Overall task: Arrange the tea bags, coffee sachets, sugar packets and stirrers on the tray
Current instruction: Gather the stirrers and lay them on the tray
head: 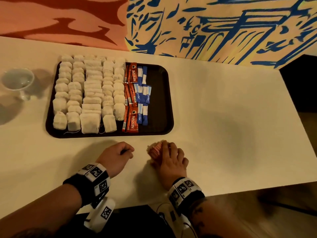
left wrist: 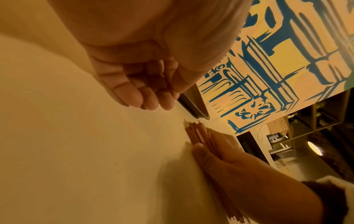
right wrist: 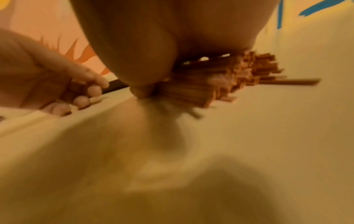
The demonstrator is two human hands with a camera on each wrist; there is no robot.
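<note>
A dark tray holds rows of white tea bags on its left, a column of red coffee sachets in the middle and blue sugar packets beside them. Its right strip is bare. In front of the tray my right hand grips a bundle of thin brown stirrers lying on the table, fingers over the top and thumb at the side. The stirrer ends stick out unevenly. My left hand rests on the table just left of the bundle, fingers curled, with nothing seen in it.
A clear glass cup stands on the white table left of the tray. The table's front edge runs close under my wrists, and its right edge drops to a dark floor. A painted wall rises behind the tray.
</note>
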